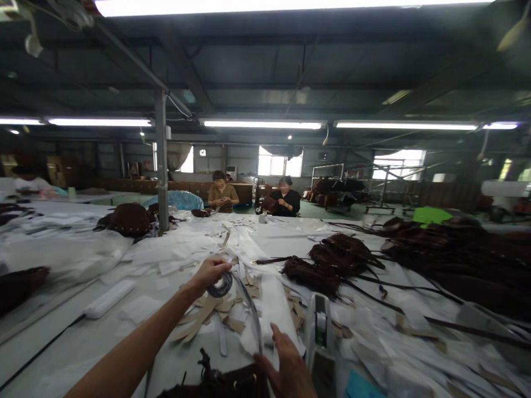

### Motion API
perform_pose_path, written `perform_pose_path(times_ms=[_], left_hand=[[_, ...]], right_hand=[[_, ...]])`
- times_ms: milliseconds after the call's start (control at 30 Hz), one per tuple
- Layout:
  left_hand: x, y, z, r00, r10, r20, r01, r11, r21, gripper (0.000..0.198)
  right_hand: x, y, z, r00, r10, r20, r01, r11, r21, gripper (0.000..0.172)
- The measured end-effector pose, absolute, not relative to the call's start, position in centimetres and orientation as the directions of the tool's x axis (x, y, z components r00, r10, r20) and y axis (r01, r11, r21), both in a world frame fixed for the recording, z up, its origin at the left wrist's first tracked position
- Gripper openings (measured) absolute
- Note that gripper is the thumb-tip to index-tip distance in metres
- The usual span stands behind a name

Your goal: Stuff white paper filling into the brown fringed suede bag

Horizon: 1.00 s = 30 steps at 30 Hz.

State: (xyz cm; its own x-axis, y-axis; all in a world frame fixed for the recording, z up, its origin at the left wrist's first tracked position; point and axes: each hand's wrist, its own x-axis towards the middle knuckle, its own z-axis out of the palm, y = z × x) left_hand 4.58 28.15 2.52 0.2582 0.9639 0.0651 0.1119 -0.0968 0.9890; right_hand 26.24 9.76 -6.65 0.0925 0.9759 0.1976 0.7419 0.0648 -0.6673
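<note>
The person stands at a long white table with both arms reaching forward. The left hand is stretched far out, and its fingers are closed around a small coil of a dark strap. From this coil the strap runs in a thin curve back toward the person, and it ends at the thumb side of the right hand. The right hand is much nearer to the body, its fingers loosely spread and pointing away. The strap end touches it, but I cannot tell if the thumb really pinches it.

Under the left hand and the coil lie many tan scraps, crossed over each other. Just right of the right hand stands a tape dispenser, almost touching it. Below the right hand, at the near edge, is a dark brown bag. Beyond the right hand and to its right lie several fringed bags with long thin cords. Far behind the left hand a grey pole rises from the table. At the far side, well apart from both hands, two other people sit and handle brown pieces of their own.
</note>
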Motion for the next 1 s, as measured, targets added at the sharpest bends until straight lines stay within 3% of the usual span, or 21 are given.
perform_pose_path(times_ms=[133,300,433,633,733,900,1000], left_hand=[[6.4,26.7,1.4,0.403,0.915,0.024,0.025,-0.038,0.999,0.032],[7.3,25.6,2.2,0.458,0.888,0.032,-0.107,0.019,0.994,0.032],[6.9,26.1,2.2,0.319,0.945,0.067,-0.257,0.018,0.966,0.036],[7.1,26.2,-1.1,-0.038,0.999,-0.004,-0.507,-0.016,0.862,0.053],[8.0,25.0,-3.0,-0.148,0.987,-0.067,-0.568,-0.029,0.822,0.054],[9.6,23.0,-5.2,-0.226,0.966,-0.126,-0.637,-0.049,0.77,0.05],[10.0,22.2,-6.3,-0.187,0.971,-0.149,-0.648,-0.008,0.762,0.05]], right_hand=[[26.7,13.1,-1.7,0.17,0.885,0.433,0.607,0.252,-0.754,0.059],[26.1,17.8,-0.4,0.065,0.923,0.379,0.584,0.273,-0.765,0.066],[24.2,20.1,-1.2,0.009,0.958,0.286,0.529,0.238,-0.814,0.069],[20.5,20.9,-4.0,0.212,0.936,0.28,0.443,0.163,-0.881,0.06],[19.0,19.9,-5.8,0.209,0.934,0.29,0.349,0.206,-0.914,0.057],[18.2,18.7,-7.3,0.174,0.956,0.237,0.218,0.198,-0.956,0.04],[18.8,18.4,-8.3,0.136,0.962,0.238,0.305,0.188,-0.934,0.039]])
